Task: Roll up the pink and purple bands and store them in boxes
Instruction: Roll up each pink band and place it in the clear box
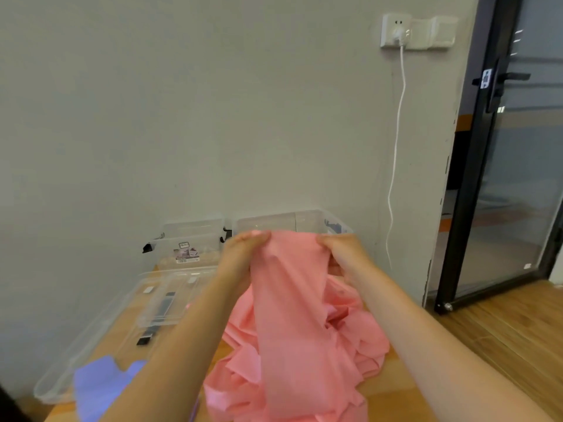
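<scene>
At twelve o'clock of the table (393, 388), in the one head view, I have the pink band (292, 324) lifted by its top edge. My left hand (243, 251) pinches the edge at eleven o'clock and my right hand (341, 251) grips it at one o'clock, fingers of both curled into the cloth. The rest of it hangs down and lies heaped on the table toward six o'clock.

I judge this to be the start of the pink roll: finding and straightening an end. Next I need that edge pulled flat and even between both hands, then turned over itself tightly, with the loose heap feeding in without twisting.

By count: one pink band, one purple band (97, 382) lying at seven o'clock untouched, two clear boxes (189, 239) by the wall at twelve o'clock, and clear lids (170, 296) at nine o'clock, their number unclear.
</scene>
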`<state>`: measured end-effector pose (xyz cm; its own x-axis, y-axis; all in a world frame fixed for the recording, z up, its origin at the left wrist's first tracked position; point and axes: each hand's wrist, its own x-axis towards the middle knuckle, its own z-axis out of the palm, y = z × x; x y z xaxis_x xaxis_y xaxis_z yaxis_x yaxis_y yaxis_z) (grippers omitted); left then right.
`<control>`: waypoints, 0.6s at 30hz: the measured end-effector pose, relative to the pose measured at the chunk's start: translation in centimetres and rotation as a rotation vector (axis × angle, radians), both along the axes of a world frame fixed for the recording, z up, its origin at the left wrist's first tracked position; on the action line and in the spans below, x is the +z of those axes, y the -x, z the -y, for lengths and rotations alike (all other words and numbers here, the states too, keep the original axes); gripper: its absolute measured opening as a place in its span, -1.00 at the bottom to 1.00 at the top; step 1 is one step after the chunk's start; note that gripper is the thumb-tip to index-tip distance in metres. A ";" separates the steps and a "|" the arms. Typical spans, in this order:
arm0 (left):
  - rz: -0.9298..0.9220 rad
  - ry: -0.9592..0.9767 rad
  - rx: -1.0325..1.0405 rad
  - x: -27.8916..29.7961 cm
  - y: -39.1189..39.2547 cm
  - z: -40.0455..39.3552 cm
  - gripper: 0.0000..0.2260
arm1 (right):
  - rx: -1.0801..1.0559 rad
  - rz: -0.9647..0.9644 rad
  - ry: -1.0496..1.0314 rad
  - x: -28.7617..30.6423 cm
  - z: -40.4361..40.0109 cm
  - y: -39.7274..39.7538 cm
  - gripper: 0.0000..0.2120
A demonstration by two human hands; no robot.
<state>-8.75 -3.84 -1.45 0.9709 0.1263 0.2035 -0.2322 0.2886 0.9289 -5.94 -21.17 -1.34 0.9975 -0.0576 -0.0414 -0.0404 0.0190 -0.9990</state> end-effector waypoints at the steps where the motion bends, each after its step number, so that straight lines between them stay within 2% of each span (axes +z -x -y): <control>1: 0.051 0.016 0.042 1.6 -0.1 -0.3 -0.82 | -0.013 0.023 -0.026 1.0 -0.5 -0.4 -0.91; 4: 0.213 0.020 0.097 7.0 -0.2 -1.2 -0.92 | 0.060 0.149 -0.155 4.5 -1.9 -1.0 -0.75; 6: 0.232 0.024 0.089 8.4 -0.2 -1.5 -0.95 | 0.102 0.190 -0.256 5.9 -2.4 -1.6 -0.73; 8: 0.143 0.115 0.010 7.3 0.1 -1.6 -0.93 | 0.139 0.168 -0.340 5.9 -2.7 -2.1 -0.75; 10: 0.008 0.245 -0.120 4.7 0.4 -1.9 -0.87 | 0.163 0.156 -0.356 4.5 -2.6 -2.5 -0.78; 12: -0.091 0.283 -0.147 2.4 0.7 -2.5 -0.90 | 0.216 0.170 -0.335 3.0 -2.3 -2.3 -0.81; 16: -0.053 0.132 0.015 0.7 0.7 -3.4 -0.87 | 0.231 0.193 -0.246 1.8 -1.6 -1.5 -0.85; 18: -0.022 -0.026 0.083 1.0 0.6 -3.8 -0.88 | 0.169 0.248 -0.205 2.1 -1.5 -1.6 -0.83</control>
